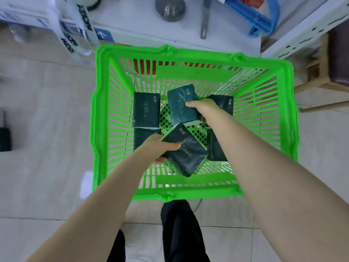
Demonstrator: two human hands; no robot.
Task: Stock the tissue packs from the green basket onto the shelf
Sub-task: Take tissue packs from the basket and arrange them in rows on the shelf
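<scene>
A bright green basket [98, 118] stands on the floor below me with several dark green tissue packs inside. My left hand [160, 147] grips one tilted pack [186, 150] near the basket's front, thumb across its top. My right hand [203, 108] grips another pack [182, 106] at the middle, thumb on top and fingers underneath. A pack [146, 110] lies flat at the left, one [141, 138] sits partly under my left hand, one [224, 104] behind my right wrist, and one [215, 148] under my right forearm.
White shelving [294, 33] rises at the upper right, with a blue basket [262, 21] and a metal stand [170, 8] beyond the green one. A wooden stool [321, 72] stands at the right. White boxes [28, 17] sit at upper left. My legs are just behind the basket.
</scene>
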